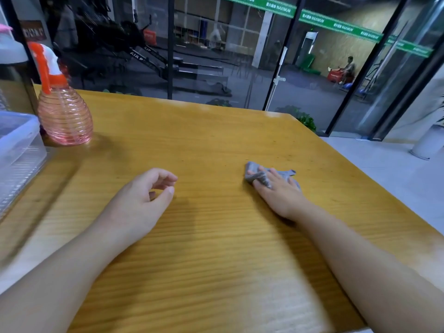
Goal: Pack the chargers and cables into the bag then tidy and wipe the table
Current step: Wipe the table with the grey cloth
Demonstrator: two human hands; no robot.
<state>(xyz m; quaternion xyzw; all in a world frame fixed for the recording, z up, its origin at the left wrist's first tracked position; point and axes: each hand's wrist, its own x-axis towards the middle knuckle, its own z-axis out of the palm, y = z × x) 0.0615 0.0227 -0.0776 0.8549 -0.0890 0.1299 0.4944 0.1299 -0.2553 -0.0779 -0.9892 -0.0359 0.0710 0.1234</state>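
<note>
My right hand [280,192] presses flat on a small grey cloth [255,174] on the yellow wooden table [204,140], right of the middle; the cloth sticks out beyond my fingertips and wraps over one finger. My left hand [144,198] rests on the table left of the middle, fingers loosely curled, with nothing in it. No chargers, cables or bag show in the head view.
A pink ribbed spray bottle [64,116] with an orange trigger stands at the back left. A clear plastic box [16,150] sits at the left edge, a dark bottle [12,75] behind it. Glass walls rise behind the table; its right edge drops to a white floor.
</note>
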